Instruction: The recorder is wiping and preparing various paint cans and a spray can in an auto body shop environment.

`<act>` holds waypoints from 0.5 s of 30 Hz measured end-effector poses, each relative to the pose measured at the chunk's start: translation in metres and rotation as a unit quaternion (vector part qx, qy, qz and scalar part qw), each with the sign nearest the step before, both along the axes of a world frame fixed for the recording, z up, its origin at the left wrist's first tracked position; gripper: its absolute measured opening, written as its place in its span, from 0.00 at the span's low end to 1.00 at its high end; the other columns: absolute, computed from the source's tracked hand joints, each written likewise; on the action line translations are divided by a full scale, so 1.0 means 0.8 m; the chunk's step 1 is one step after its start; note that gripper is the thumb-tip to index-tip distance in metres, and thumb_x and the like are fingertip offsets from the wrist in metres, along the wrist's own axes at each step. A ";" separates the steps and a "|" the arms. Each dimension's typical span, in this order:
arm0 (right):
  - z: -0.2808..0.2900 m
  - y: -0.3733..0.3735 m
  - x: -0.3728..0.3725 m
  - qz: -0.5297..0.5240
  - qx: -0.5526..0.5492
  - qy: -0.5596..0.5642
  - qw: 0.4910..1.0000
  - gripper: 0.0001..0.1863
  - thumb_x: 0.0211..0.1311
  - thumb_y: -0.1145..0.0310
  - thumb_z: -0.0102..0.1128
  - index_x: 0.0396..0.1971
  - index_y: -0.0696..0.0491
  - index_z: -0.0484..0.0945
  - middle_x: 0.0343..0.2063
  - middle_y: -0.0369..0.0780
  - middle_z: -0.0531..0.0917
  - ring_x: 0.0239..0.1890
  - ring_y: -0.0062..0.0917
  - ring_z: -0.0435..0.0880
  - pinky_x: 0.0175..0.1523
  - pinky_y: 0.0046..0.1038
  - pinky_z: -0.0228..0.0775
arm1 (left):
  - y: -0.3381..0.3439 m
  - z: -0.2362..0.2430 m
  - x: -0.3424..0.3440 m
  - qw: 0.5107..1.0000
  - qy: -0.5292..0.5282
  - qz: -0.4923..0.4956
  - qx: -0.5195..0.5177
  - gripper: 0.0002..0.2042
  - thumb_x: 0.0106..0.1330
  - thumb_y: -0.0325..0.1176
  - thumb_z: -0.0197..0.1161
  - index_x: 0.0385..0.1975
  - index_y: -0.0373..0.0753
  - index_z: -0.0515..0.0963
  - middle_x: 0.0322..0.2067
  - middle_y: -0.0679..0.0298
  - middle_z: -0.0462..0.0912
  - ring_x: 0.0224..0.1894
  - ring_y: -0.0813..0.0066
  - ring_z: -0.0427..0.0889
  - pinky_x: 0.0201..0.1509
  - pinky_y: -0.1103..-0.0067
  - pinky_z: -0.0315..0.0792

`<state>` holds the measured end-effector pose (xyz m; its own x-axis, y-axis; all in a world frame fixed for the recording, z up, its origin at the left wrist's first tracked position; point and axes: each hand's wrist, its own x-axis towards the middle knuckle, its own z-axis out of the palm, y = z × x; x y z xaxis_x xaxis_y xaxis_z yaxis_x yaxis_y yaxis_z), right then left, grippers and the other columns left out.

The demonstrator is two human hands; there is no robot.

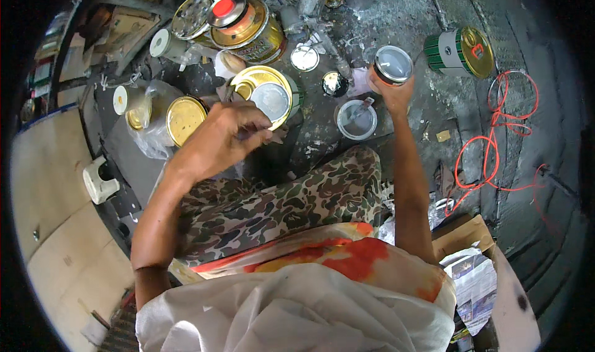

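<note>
My right hand (398, 96) grips a small round tin (394, 65) with a dark rim; its top looks pale grey, and I cannot tell whether that is paint or a lid. My left hand (230, 134) is closed, fingers curled toward the thumb, over the near left edge of a larger paint can (296, 95). Whatever those fingers hold, if anything, is hidden. Pale grey shows inside that can's gold rim. Between my hands a clear plastic tub (356, 119) holds grey liquid, with a flat tool leaning in it. Beyond it sits a small dark pot (334, 83).
At the far left a gold tin (263, 42) carries a red-capped jar (229, 11). A gold-lidded can (186, 121) stands beside crumpled plastic (152, 129). To the right are a green can (458, 52) and a coiled orange hose (494, 135). Newspaper (472, 284) lies near right.
</note>
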<state>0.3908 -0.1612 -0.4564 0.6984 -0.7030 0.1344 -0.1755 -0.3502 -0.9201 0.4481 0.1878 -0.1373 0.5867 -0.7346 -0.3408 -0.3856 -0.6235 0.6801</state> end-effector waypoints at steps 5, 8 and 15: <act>0.119 -0.027 -0.043 0.151 -0.003 0.040 0.988 0.44 0.34 0.60 0.85 0.53 0.60 0.70 0.49 0.45 0.81 0.52 0.30 0.81 0.56 0.33 0.73 | 0.023 0.014 0.021 0.998 -0.042 0.022 0.045 0.07 0.62 0.27 0.66 0.37 0.32 0.82 0.35 0.53 0.85 0.36 0.62 0.84 0.41 0.72 0.76; 0.156 -0.050 -0.084 0.181 -0.094 0.114 0.972 0.46 0.33 0.61 0.84 0.55 0.59 0.68 0.50 0.47 0.80 0.52 0.34 0.82 0.57 0.35 0.73 | 0.031 0.019 0.023 0.998 -0.009 0.027 0.054 0.06 0.62 0.27 0.66 0.37 0.33 0.82 0.35 0.54 0.85 0.36 0.61 0.84 0.41 0.71 0.76; 0.235 -0.039 -0.140 0.344 -0.242 0.263 0.868 0.51 0.25 0.58 0.82 0.56 0.57 0.67 0.50 0.48 0.76 0.55 0.46 0.76 0.60 0.39 0.70 | 0.055 0.010 0.004 0.992 -0.098 -0.072 0.025 0.09 0.63 0.33 0.66 0.38 0.35 0.83 0.32 0.54 0.84 0.35 0.59 0.83 0.42 0.69 0.76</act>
